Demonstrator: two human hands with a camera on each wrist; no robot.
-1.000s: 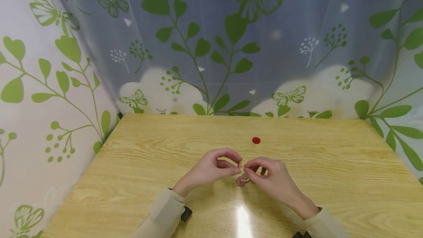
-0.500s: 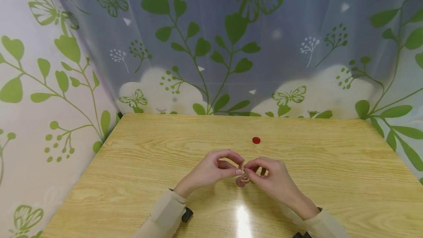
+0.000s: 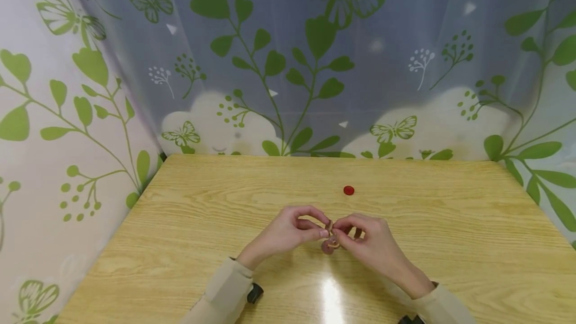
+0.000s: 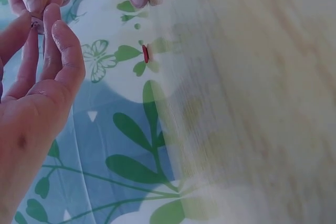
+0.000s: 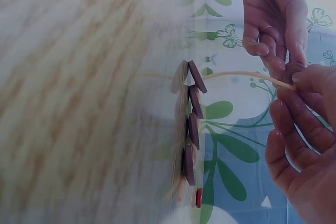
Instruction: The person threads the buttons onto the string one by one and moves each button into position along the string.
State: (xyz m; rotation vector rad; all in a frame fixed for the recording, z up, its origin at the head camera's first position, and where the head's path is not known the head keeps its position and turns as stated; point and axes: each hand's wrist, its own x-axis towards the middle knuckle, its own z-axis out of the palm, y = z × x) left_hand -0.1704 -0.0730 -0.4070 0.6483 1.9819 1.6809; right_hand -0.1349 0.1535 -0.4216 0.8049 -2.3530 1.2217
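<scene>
Between the thumb and fingers of my left hand [image 3: 294, 229] is a purplish-brown button [image 4: 37, 23], partly covered by the fingertips. My right hand [image 3: 370, 239] pinches a pale orange cord [image 5: 241, 73] close to its end, right against that button. Whether the cord's tip passes through a hole is hidden by the fingers. From there the cord runs down to several more purplish-brown buttons [image 5: 189, 165] strung in an overlapping row on the table, below the hands and partly behind the right one.
A single red button [image 3: 348, 190] lies beyond the hands on the wood-grain table [image 3: 216, 184]. Behind the table's far edge hangs a curtain [image 3: 382, 64] printed with leaves and butterflies.
My left hand has shifted slightly right, bringing its button up against the right fingertips. The button's face shows a little more now. The right hand stays nearly still.
</scene>
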